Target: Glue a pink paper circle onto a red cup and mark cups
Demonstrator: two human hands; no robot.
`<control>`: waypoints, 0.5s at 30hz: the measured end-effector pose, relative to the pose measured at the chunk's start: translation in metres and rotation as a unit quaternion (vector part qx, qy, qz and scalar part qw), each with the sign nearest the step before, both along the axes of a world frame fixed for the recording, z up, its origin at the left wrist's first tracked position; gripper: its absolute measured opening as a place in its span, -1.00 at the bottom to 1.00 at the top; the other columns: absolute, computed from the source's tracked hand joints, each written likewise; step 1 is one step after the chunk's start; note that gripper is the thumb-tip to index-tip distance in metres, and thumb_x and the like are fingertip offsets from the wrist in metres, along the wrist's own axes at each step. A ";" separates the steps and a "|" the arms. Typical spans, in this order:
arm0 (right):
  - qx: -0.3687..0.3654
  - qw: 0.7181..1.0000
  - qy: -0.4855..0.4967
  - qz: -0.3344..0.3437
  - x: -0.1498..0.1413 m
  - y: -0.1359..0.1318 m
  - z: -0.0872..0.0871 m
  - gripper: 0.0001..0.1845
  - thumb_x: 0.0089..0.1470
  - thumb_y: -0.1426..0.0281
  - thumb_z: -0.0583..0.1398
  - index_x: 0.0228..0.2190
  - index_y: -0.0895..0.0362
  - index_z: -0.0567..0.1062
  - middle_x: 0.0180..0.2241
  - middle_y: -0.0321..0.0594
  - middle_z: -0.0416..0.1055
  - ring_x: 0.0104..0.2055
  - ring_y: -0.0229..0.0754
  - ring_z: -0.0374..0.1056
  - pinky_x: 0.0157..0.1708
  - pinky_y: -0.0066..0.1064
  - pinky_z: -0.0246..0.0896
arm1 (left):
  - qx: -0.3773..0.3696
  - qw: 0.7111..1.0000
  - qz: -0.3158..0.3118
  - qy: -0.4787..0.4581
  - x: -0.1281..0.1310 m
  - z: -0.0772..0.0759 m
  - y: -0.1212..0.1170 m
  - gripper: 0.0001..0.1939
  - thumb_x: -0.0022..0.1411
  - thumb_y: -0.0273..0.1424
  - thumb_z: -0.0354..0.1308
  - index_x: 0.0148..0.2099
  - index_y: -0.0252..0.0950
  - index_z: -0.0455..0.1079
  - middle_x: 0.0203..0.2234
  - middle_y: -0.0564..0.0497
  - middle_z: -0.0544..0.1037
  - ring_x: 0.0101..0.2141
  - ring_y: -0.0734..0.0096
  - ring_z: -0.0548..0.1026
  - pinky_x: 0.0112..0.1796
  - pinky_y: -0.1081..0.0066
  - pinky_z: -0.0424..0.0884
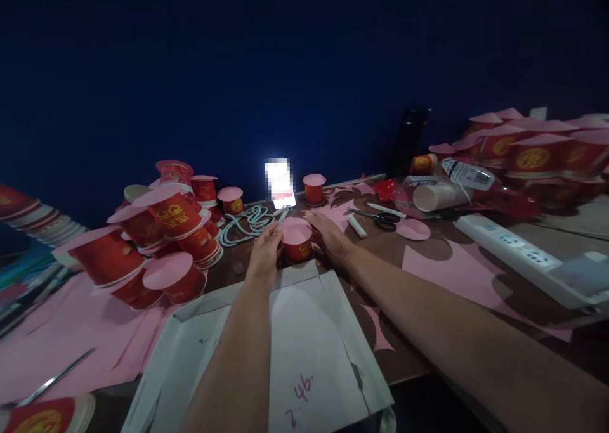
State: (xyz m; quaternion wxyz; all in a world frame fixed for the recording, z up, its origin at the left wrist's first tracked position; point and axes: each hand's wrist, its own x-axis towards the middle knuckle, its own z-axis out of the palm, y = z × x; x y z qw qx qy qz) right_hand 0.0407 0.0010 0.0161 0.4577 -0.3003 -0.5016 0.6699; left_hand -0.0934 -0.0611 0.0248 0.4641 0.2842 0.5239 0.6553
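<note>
A red paper cup (298, 251) stands upside down between my hands, with a round pink paper disc (297, 230) lying on its base. My left hand (266, 250) is at the cup's left side, fingers curled, and a slender whitish thing (284, 216) sticks up from them; its kind is unclear. On the right, my right hand (329, 236) is stretched out beside the cup with its fingers apart, holding nothing. Just behind stands another red cup with a pink top (314, 191). A white glue stick (356, 226) lies right of my right hand.
Topped red cups are piled at left (164, 214) and far right (533, 151). A pale cord (247, 224), a lit phone (280, 182), black scissors (385, 221), a power strip (514, 255) and cut pink sheets (466, 274) lie around. A white cardboard piece (314, 338) is in front.
</note>
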 end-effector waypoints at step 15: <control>-0.048 0.998 0.001 -0.035 -0.007 -0.001 0.001 -0.57 -0.11 0.35 0.23 -0.12 0.09 0.41 -0.14 -0.22 0.44 -0.18 -0.20 0.39 -0.25 -0.42 0.33 | -0.019 0.999 0.020 0.036 0.002 -0.004 0.008 -0.54 0.10 -0.35 0.18 0.09 -0.22 0.34 -0.04 -0.08 0.47 -0.07 0.31 0.46 -0.04 0.29 0.36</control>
